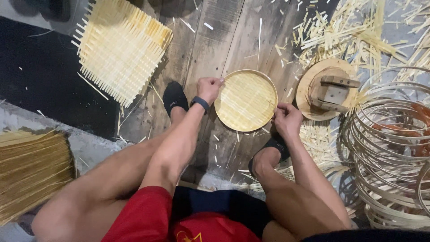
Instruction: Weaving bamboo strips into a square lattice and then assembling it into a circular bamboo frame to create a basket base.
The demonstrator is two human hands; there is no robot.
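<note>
I see my left hand (208,88) and right hand (286,118) each pinching shut on the rim of a round woven tray (246,100) on the floor. Uneven pressure could pop the hoop loose

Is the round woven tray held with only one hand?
No, the left hand grips the round woven tray at its upper-left rim and the right hand at its lower-right rim.

We find a basket-weaving workshop floor: woven bamboo mat (120,48), stacked bamboo hoops (389,148), bundled strips (31,172) and offcuts (340,33) strewn across worn wooden boards (224,40).
</note>
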